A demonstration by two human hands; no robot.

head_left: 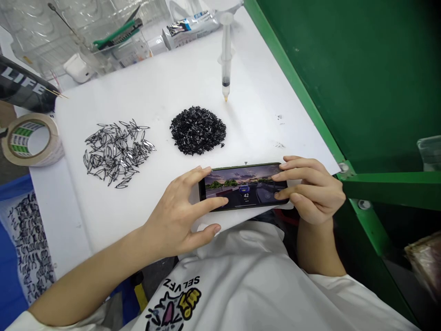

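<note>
A dark-cased smartphone is at the near edge of the white board, its lit screen showing a driving game with a blue car. My left hand holds its left end: one fingertip is at the top corner, another finger presses the screen, and the thumb is apart below. Around the right end is my right hand, with fingertips over the screen. Beyond the phone lie a heap of small black pointed pieces and, further left, a loose pile of thin black-outlined clear slivers.
A syringe with dark liquid stands tip-down on the white board. Behind are a crumpled tube and clear trays with tools. Tape and a black cylinder are left. A green frame borders the right.
</note>
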